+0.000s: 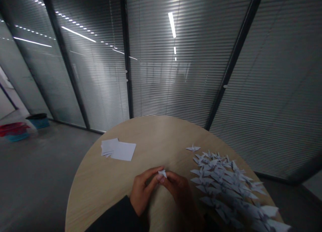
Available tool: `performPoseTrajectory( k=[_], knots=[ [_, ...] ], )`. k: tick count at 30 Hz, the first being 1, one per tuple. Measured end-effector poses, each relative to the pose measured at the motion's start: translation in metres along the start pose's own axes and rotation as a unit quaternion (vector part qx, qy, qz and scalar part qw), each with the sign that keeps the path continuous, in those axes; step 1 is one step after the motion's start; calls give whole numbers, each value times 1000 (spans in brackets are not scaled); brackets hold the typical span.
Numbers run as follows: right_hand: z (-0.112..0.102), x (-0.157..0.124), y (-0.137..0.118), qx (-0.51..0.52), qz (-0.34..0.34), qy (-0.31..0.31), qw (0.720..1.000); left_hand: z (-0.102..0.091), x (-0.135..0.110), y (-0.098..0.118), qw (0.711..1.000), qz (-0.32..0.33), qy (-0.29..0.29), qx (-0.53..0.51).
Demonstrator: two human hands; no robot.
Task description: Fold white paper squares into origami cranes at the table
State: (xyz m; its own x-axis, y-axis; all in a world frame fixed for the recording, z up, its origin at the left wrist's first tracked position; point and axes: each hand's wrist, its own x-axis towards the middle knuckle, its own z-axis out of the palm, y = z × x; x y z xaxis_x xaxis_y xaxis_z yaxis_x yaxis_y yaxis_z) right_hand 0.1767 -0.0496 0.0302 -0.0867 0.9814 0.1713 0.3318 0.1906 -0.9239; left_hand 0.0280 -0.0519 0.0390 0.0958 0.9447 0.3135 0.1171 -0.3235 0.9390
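Both my hands meet over the round wooden table (105, 185), pinching a small folded piece of white paper (162, 173) between their fingertips. My left hand (143, 190) grips it from the left with thumb and forefinger. From the right, my right hand (178, 188) has its fingers closed on the same paper. Only the paper's tip shows above the fingers. A dark sleeve covers my left forearm.
A heap of several folded white paper cranes (221, 181) covers the table's right side, one crane (193, 148) lying apart at its far end. A small stack of white square sheets (118, 149) lies at the far left. Glass walls with blinds stand behind; bins (37, 120) sit on the floor at left.
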Motion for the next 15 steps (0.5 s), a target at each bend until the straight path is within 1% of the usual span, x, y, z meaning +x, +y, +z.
performPoseTrajectory(
  k=[7,12,15],
  knots=[
    [0,-3,-4,9,-20,-9,1000,0,2,0,999,-24,25,-36],
    [2,-3,0,19,-39,2,999,0,2,0,997,-33,38,-56],
    [4,-2,2,17,-43,-3,999,1,3,0,997,-34,47,-59]
  ],
)
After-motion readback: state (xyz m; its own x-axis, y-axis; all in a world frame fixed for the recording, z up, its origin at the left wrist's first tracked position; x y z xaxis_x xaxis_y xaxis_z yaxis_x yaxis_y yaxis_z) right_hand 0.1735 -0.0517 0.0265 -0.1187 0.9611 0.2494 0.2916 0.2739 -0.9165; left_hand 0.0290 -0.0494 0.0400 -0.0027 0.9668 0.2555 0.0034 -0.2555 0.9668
